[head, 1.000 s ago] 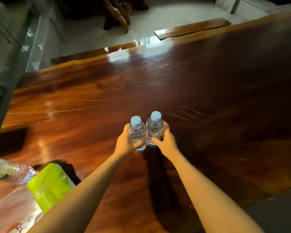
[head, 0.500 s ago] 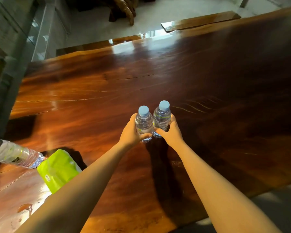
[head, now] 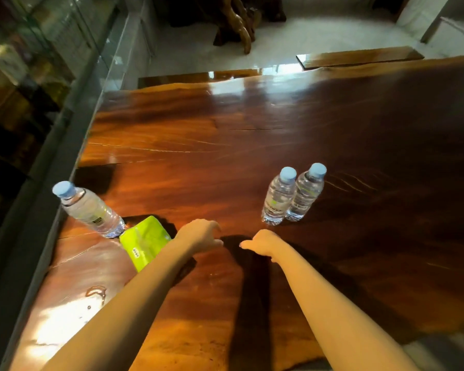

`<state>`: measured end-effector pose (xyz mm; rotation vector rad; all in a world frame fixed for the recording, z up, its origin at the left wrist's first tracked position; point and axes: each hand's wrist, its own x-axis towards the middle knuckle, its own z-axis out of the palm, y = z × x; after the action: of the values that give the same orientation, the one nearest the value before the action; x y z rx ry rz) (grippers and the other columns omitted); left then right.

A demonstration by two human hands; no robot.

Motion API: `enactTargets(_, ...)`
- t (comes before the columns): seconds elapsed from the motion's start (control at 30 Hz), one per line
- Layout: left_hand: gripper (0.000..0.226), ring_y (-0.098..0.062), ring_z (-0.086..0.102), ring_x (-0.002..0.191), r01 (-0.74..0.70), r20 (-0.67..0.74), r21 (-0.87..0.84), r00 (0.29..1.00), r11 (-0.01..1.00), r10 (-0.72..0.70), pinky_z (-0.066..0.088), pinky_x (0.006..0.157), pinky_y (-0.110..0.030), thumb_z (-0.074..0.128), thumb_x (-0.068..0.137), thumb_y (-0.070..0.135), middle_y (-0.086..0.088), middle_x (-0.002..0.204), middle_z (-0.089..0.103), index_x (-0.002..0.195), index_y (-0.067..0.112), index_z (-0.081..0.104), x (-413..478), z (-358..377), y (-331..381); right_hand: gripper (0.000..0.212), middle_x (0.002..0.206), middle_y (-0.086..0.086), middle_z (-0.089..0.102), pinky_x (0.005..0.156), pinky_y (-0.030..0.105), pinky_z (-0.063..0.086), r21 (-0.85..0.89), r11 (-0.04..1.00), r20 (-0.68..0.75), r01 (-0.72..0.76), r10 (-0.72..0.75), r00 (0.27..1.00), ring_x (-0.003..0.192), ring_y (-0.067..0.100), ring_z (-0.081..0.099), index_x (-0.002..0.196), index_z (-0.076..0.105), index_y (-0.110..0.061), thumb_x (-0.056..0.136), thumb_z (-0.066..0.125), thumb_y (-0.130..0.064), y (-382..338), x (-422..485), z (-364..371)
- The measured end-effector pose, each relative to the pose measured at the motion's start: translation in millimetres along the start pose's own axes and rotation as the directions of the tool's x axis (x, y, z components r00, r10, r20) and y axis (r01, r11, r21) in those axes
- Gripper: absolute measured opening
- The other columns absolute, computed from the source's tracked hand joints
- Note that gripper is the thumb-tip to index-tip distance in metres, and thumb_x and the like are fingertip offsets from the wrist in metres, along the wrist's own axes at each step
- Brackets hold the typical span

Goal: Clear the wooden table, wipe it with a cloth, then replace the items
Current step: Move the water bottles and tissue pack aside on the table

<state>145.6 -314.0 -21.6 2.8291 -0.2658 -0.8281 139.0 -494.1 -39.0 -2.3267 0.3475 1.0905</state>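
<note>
Two small clear water bottles with pale blue caps stand upright and touching on the glossy wooden table (head: 319, 124): the left one (head: 278, 200) and the right one (head: 305, 194). My left hand (head: 201, 234) and my right hand (head: 261, 242) hover nearer me than the pair, apart from them and holding nothing, fingers loosely curled. A third bottle (head: 87, 210) stands near the table's left edge. A lime-green pack (head: 142, 243) lies beside it, partly hidden by my left forearm.
A small puddle (head: 97, 293) glistens on the near left of the table. A glass cabinet (head: 38, 76) runs along the left side. Beyond the far edge are a pale floor, a carved wooden piece (head: 239, 25) and a low wooden bench (head: 359, 58).
Both hands have let go of the two bottles, which now stand on the table, and pulled back toward me. The view has swung left, bringing the third bottle fully in.
</note>
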Motion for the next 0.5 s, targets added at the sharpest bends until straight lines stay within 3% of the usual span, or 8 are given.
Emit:
enactTargets(0.13, 0.047, -0.023, 0.054, 0.121, -0.020, 0.000, -0.066, 1.000, 0.998, 0.020, 0.043, 0.096, -0.031, 0.060, 0.087, 0.041, -0.003, 0.133, 0.059, 0.130, 0.024, 0.053, -45.0, -14.8, -51.6, 0.071, 0.144, 0.016, 0.045, 0.094, 0.039, 0.044, 0.007, 0.999, 0.038, 0.048, -0.048, 0.998, 0.127, 0.034, 0.048, 0.139, 0.041, -0.003, 0.088, 0.054, -0.050, -50.4, -5.0, 29.6)
enactTargets(0.3, 0.053, -0.022, 0.056, 0.117, 0.067, 0.030, -0.132, 0.998, 0.989, -0.063, 0.041, 0.092, -0.026, 0.061, 0.086, 0.040, -0.005, 0.132, 0.058, 0.135, 0.024, 0.048, -88.0, -26.4, -124.6, 0.074, 0.144, 0.021, 0.045, 0.101, 0.035, 0.039, -0.146, 0.977, 0.011, 0.157, -0.157, 0.988, 0.131, 0.034, 0.045, 0.136, 0.042, 0.003, 0.090, 0.049, -0.053, -116.1, -11.6, 70.9)
enactTargets(0.5, 0.053, -0.028, 0.054, 0.119, 0.213, 0.010, -0.171, 0.977, 0.962, -0.214, 0.044, 0.094, -0.034, 0.061, 0.085, 0.037, -0.008, 0.134, 0.056, 0.134, 0.022, 0.048, -106.8, -27.5, -199.0, 0.090, 0.147, 0.015, 0.037, 0.107, 0.044, 0.035, -0.189, 0.971, -0.057, 0.149, -0.162, 0.985, 0.135, 0.036, 0.036, 0.142, 0.027, -0.005, 0.079, 0.056, -0.063, -175.8, -19.3, 120.7)
